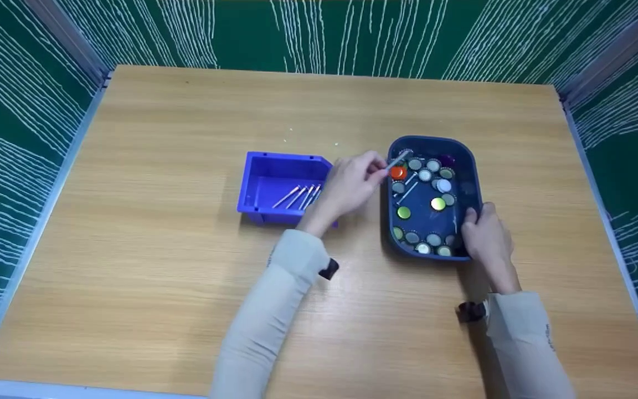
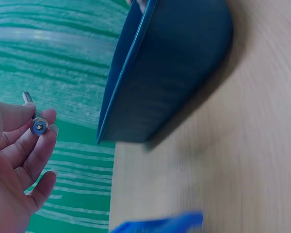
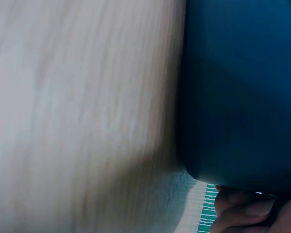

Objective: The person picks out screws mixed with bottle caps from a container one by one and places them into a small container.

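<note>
My left hand (image 1: 352, 182) pinches a slim metal bolt (image 1: 399, 160) between thumb and fingers, at the left rim of a dark blue tub (image 1: 469, 183). In the left wrist view the bolt's round head (image 2: 39, 126) shows a hex socket, and the other fingers are loosely bent. My right hand (image 1: 488, 235) grips the tub's wall at its near right corner, thumb over the rim. In the right wrist view its fingers (image 3: 245, 208) are partly hidden by the tub. Inside the tub lie many bottle caps (image 1: 433, 239) and several bolts (image 1: 407, 192).
Left of the tub stands a purple-blue bin (image 1: 250, 183) with several bolts (image 1: 296, 196) in it; my left forearm partly covers its right end. Small white specks (image 1: 336, 144) lie behind it on the wooden table (image 1: 147, 221). Green panels with white streaks (image 1: 330, 39) surround the table.
</note>
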A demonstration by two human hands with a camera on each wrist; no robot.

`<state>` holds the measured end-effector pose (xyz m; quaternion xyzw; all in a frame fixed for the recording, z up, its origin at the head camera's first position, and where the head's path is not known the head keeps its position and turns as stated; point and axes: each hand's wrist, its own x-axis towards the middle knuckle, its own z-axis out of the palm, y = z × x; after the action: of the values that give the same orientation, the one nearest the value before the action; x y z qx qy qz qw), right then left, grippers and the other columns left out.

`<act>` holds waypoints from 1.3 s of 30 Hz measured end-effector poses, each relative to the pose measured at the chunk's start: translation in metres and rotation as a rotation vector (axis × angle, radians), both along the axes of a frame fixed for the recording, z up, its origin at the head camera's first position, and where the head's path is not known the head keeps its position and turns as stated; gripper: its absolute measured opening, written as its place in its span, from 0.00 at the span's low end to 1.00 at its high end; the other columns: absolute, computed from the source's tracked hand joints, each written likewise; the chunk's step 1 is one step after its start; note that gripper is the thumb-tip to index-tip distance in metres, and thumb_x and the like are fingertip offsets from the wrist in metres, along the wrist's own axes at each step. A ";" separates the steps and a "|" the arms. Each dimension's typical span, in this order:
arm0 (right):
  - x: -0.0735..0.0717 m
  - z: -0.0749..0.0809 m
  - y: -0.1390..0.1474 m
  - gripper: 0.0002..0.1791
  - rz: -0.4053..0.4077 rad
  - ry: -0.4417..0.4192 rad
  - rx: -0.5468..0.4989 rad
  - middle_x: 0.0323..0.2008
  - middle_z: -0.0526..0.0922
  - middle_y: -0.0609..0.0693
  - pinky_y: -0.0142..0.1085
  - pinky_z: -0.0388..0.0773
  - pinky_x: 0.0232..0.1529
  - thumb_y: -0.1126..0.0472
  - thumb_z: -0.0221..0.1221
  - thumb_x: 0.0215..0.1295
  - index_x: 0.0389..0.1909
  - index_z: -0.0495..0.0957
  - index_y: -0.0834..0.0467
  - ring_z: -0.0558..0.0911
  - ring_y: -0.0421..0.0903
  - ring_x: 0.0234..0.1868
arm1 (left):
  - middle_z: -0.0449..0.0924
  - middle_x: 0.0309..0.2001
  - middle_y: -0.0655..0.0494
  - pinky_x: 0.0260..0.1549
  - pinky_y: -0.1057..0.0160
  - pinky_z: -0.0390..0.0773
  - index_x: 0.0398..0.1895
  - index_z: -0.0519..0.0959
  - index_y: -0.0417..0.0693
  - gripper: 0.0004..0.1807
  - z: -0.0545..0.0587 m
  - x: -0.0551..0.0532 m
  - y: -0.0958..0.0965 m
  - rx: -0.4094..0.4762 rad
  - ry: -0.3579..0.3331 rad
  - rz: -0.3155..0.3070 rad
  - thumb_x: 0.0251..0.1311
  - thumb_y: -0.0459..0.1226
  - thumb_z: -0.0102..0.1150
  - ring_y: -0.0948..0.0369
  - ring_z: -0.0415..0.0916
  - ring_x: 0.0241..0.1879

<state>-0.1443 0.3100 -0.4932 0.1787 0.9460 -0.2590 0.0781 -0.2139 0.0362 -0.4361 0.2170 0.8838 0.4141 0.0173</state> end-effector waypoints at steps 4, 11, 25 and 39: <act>0.000 0.001 0.000 0.30 0.001 -0.006 -0.009 0.45 0.76 0.72 0.45 0.67 0.33 0.46 0.29 0.77 0.57 0.63 0.69 0.77 0.64 0.43 | 0.87 0.38 0.55 0.46 0.65 0.77 0.44 0.81 0.46 0.09 0.000 -0.001 -0.018 0.037 0.003 0.031 0.68 0.40 0.57 0.61 0.84 0.40; 0.001 0.001 -0.001 0.31 -0.008 -0.012 -0.020 0.46 0.76 0.71 0.43 0.65 0.33 0.46 0.30 0.77 0.59 0.62 0.69 0.77 0.64 0.44 | 0.88 0.37 0.53 0.46 0.63 0.78 0.43 0.82 0.44 0.09 -0.002 0.005 -0.045 0.065 0.029 0.065 0.68 0.39 0.58 0.60 0.85 0.38; 0.000 0.001 0.000 0.31 -0.009 -0.033 -0.034 0.47 0.75 0.71 0.47 0.68 0.36 0.46 0.29 0.78 0.61 0.60 0.69 0.76 0.64 0.44 | 0.86 0.38 0.51 0.44 0.57 0.77 0.43 0.82 0.44 0.10 -0.001 0.011 -0.105 -0.067 -0.058 0.175 0.68 0.40 0.57 0.56 0.80 0.37; 0.000 0.001 -0.001 0.31 -0.008 -0.024 -0.021 0.46 0.76 0.72 0.50 0.68 0.37 0.46 0.29 0.77 0.59 0.61 0.69 0.77 0.65 0.44 | 0.85 0.36 0.47 0.40 0.53 0.80 0.40 0.81 0.40 0.09 -0.014 0.010 -0.122 -0.266 -0.133 0.310 0.67 0.34 0.52 0.53 0.80 0.33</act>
<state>-0.1442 0.3090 -0.4926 0.1845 0.9415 -0.2671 0.0905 -0.2035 -0.0854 -0.4498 0.0464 0.9503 0.3051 0.0400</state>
